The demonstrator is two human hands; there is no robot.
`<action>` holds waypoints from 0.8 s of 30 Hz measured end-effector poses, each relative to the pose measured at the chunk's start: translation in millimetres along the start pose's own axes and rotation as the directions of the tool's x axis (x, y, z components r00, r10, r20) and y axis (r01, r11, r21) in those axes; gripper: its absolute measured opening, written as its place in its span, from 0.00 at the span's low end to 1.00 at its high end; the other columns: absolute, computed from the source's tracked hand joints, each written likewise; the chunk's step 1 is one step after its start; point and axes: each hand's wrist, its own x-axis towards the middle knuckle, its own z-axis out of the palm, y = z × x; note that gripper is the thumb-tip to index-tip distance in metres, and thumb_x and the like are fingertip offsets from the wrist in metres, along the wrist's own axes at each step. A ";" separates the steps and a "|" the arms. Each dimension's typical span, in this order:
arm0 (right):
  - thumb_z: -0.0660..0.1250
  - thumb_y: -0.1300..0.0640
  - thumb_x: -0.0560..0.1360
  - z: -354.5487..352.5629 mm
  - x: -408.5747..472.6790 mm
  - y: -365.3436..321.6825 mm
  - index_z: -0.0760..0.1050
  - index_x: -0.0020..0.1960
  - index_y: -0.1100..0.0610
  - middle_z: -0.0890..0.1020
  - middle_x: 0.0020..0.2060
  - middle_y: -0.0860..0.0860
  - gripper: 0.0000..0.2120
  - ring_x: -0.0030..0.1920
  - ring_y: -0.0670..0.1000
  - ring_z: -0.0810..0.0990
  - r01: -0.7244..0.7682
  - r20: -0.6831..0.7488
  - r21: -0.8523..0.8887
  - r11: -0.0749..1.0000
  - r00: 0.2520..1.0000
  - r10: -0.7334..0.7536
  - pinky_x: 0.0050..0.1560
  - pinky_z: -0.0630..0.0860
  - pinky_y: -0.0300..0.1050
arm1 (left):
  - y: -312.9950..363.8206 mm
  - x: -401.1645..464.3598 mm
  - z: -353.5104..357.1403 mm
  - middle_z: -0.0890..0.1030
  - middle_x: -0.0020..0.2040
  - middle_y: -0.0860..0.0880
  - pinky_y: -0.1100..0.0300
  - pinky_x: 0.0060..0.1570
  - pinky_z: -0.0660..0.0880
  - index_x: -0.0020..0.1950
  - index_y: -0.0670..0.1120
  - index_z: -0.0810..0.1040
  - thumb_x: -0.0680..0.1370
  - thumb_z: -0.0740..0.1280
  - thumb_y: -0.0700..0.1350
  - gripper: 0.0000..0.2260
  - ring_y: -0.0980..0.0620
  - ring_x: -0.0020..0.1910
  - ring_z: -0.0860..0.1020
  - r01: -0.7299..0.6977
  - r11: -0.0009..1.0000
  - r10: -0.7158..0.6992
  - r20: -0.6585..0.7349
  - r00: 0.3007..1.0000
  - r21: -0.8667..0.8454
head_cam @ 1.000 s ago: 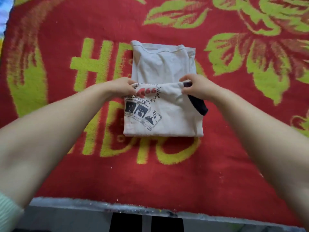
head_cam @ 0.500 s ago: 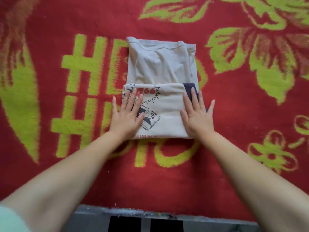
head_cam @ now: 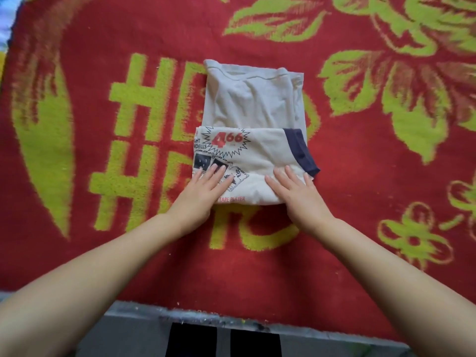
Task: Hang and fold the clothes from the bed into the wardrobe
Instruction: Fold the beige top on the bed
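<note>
A cream T-shirt (head_cam: 253,104) with a red and black print and a dark navy collar band lies folded on the red blanket (head_cam: 360,176) of the bed. Its near part is doubled over the far part. My left hand (head_cam: 203,191) lies flat on the printed near left part, fingers straight. Flat on the near right part, just below the navy band, rests my right hand (head_cam: 296,194). The wardrobe is out of view.
The blanket bears large yellow-green letters and leaf patterns. Its near edge (head_cam: 231,320) runs along the bottom, with grey floor and my dark trouser legs (head_cam: 221,341) below. A strip of blue and white fabric (head_cam: 6,24) shows at the far left.
My hands brought the shirt's printed part over, let go of it, and laid flat on it. Since then they have slid toward me along the fold.
</note>
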 end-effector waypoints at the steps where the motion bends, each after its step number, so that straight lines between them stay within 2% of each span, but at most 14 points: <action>1: 0.52 0.68 0.75 -6.8 -5.2 -3.8 0.53 0.77 0.50 0.55 0.77 0.50 0.33 0.77 0.54 0.52 0.037 0.022 0.003 0.999 0.999 -0.037 0.70 0.57 0.57 | 0.2 -3.5 -5.2 0.45 0.79 0.42 0.53 0.73 0.38 0.79 0.47 0.46 0.71 0.58 0.29 0.39 0.43 0.77 0.44 -0.018 1.000 0.016 0.086 0.996 0.020; 3: 0.55 0.68 0.74 -20.9 -19.6 -10.6 0.60 0.75 0.52 0.65 0.72 0.50 0.31 0.72 0.53 0.62 0.092 0.119 0.137 0.986 0.987 -0.108 0.66 0.66 0.53 | -0.8 -15.2 -22.5 0.47 0.79 0.45 0.59 0.73 0.44 0.79 0.49 0.47 0.73 0.57 0.31 0.38 0.47 0.78 0.46 -0.062 0.994 0.085 0.285 0.955 -0.088; 5: 0.59 0.68 0.76 -44.1 -32.3 -13.9 0.71 0.70 0.50 0.74 0.66 0.46 0.25 0.67 0.48 0.70 0.104 0.221 0.422 0.901 0.952 -0.214 0.66 0.68 0.47 | -6.6 -25.0 -51.0 0.60 0.77 0.52 0.66 0.69 0.55 0.77 0.54 0.59 0.74 0.58 0.34 0.32 0.54 0.74 0.59 0.011 0.914 0.189 0.450 0.873 -0.405; 7: 0.59 0.69 0.73 -80.7 -26.6 -8.0 0.76 0.65 0.48 0.80 0.59 0.45 0.26 0.60 0.47 0.76 0.115 0.319 0.448 0.887 0.906 -0.279 0.61 0.71 0.42 | -18.6 -22.7 -85.4 0.79 0.60 0.53 0.59 0.58 0.69 0.65 0.52 0.76 0.71 0.60 0.40 0.23 0.55 0.57 0.75 0.153 0.781 0.276 0.554 0.785 -0.606; 8: 0.59 0.69 0.71 -99.7 -17.6 -1.2 0.76 0.64 0.48 0.81 0.55 0.46 0.27 0.56 0.48 0.78 0.078 0.349 0.437 0.896 0.903 -0.249 0.57 0.73 0.40 | -29.6 -15.1 -101.1 0.81 0.50 0.52 0.57 0.50 0.71 0.57 0.48 0.79 0.68 0.60 0.41 0.19 0.54 0.48 0.76 0.214 0.741 0.263 0.569 0.779 -0.636; 10: 0.60 0.70 0.70 -133.7 8.3 18.2 0.76 0.65 0.48 0.81 0.55 0.45 0.28 0.53 0.45 0.79 0.037 0.222 0.473 0.880 0.962 -0.159 0.51 0.73 0.33 | -59.3 11.5 -128.7 0.83 0.46 0.47 0.59 0.46 0.73 0.52 0.44 0.81 0.67 0.62 0.37 0.16 0.54 0.43 0.78 0.281 0.698 0.153 0.521 0.840 -0.658; 12: 0.60 0.69 0.72 -151.2 41.9 36.4 0.77 0.63 0.50 0.82 0.51 0.48 0.25 0.46 0.49 0.78 -0.055 0.025 0.565 0.824 0.998 0.050 0.47 0.76 0.40 | -86.5 42.8 -147.5 0.83 0.49 0.42 0.56 0.50 0.73 0.54 0.43 0.80 0.71 0.62 0.30 0.16 0.51 0.46 0.78 0.335 0.580 0.032 0.432 0.901 -0.743; 14: 0.59 0.68 0.73 -148.0 78.8 48.8 0.77 0.62 0.55 0.79 0.38 0.49 0.21 0.35 0.50 0.74 -0.140 -0.083 0.620 0.772 0.966 0.243 0.34 0.72 0.39 | -102.3 76.1 -150.5 0.80 0.48 0.44 0.56 0.47 0.74 0.56 0.42 0.79 0.73 0.61 0.29 0.16 0.49 0.47 0.77 0.369 0.426 -0.142 0.341 0.929 -0.826; 16: 0.57 0.67 0.74 -136.1 107.4 51.2 0.75 0.65 0.58 0.74 0.34 0.49 0.21 0.31 0.47 0.71 -0.210 -0.139 0.650 0.730 0.912 0.386 0.28 0.68 0.33 | -103.8 106.3 -139.3 0.78 0.46 0.48 0.63 0.40 0.75 0.60 0.41 0.77 0.76 0.61 0.31 0.15 0.52 0.42 0.77 0.349 0.356 -0.340 0.228 0.912 -0.867; 18: 0.57 0.65 0.76 -119.0 124.0 51.6 0.69 0.70 0.59 0.78 0.45 0.54 0.22 0.41 0.51 0.77 -0.248 -0.191 0.666 0.704 0.855 0.483 0.42 0.73 0.36 | -96.9 126.7 -119.4 0.78 0.50 0.46 0.64 0.41 0.75 0.64 0.40 0.75 0.79 0.61 0.36 0.14 0.51 0.45 0.77 0.368 0.428 -0.564 0.074 0.823 -0.826; 19: 0.57 0.62 0.78 -109.5 131.8 52.4 0.66 0.72 0.59 0.77 0.57 0.57 0.23 0.55 0.54 0.77 -0.285 -0.227 0.624 0.727 0.825 0.518 0.55 0.73 0.43 | -93.9 134.9 -109.0 0.77 0.58 0.45 0.60 0.52 0.75 0.68 0.41 0.72 0.80 0.60 0.40 0.16 0.48 0.54 0.77 0.421 0.498 -0.665 -0.023 0.746 -0.758; 20: 0.57 0.59 0.79 -101.3 136.5 48.4 0.62 0.75 0.58 0.71 0.68 0.57 0.24 0.68 0.55 0.69 -0.329 -0.260 0.550 0.768 0.806 0.532 0.67 0.66 0.51 | -87.9 137.8 -99.9 0.73 0.66 0.44 0.54 0.63 0.69 0.71 0.43 0.68 0.80 0.59 0.43 0.19 0.46 0.64 0.72 0.475 0.575 -0.716 -0.129 0.686 -0.666; 21: 0.56 0.57 0.80 -93.5 140.0 38.6 0.58 0.76 0.56 0.63 0.74 0.55 0.25 0.75 0.54 0.59 -0.340 -0.310 0.465 0.817 0.802 0.511 0.73 0.56 0.58 | -77.2 137.2 -92.1 0.67 0.72 0.44 0.48 0.70 0.60 0.74 0.45 0.63 0.81 0.57 0.46 0.22 0.45 0.71 0.66 0.487 0.664 -0.698 -0.239 0.674 -0.567; 24: 0.52 0.51 0.82 -70.8 148.6 -7.6 0.51 0.78 0.51 0.50 0.78 0.50 0.26 0.78 0.52 0.44 -0.226 -0.396 0.220 0.949 0.868 0.299 0.70 0.39 0.69 | -31.9 134.5 -67.9 0.52 0.79 0.47 0.38 0.71 0.42 0.79 0.49 0.51 0.81 0.47 0.52 0.26 0.48 0.78 0.50 0.339 0.914 -0.402 -0.403 0.822 -0.221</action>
